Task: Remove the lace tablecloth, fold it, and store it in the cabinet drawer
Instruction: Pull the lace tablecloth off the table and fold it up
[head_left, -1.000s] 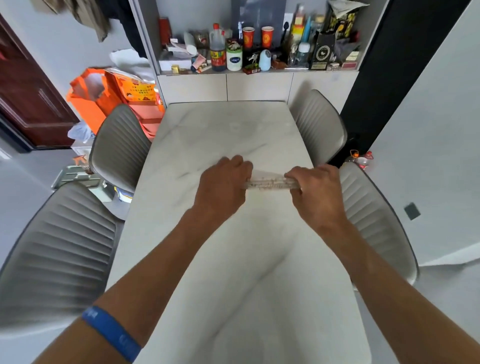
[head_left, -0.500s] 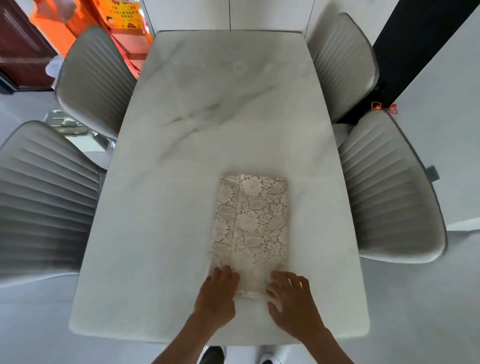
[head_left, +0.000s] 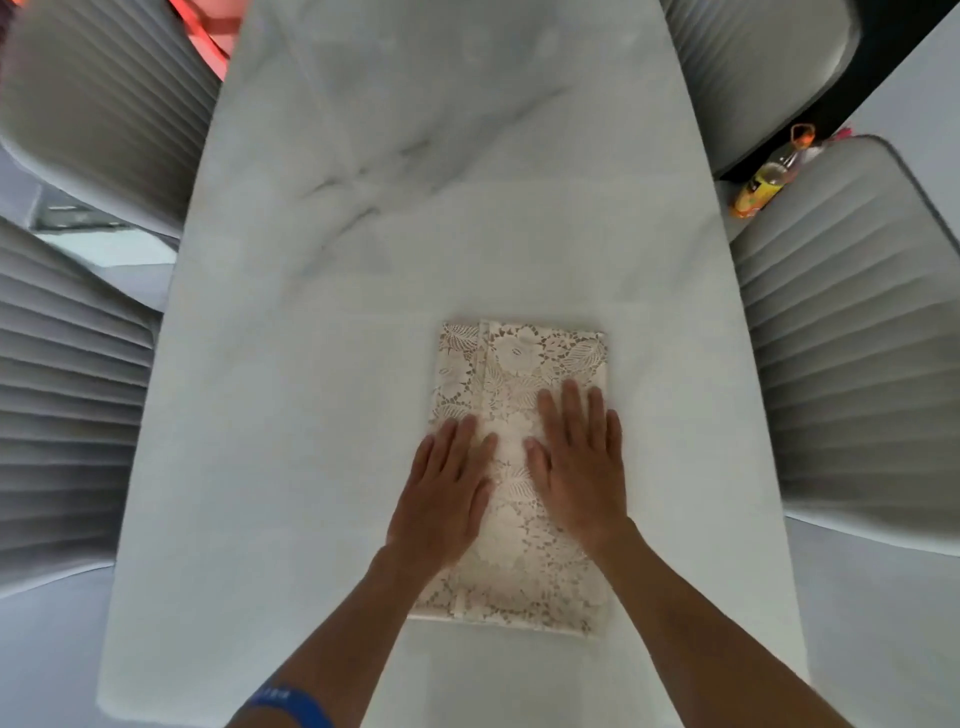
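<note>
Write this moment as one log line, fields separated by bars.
phase: flattening | lace tablecloth: folded, on table | left hand: flat on it | right hand: flat on it

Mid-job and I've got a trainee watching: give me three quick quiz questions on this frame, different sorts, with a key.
1. True or false: the lace tablecloth lies folded flat on the marble table.
2. How does the left hand meet the cloth? A) pinching a corner B) resting flat, fingers straight C) hovering beside it
3. Fill in: the right hand lies ____ on the cloth.

Key: 1 true; 2 B; 3 flat.
</note>
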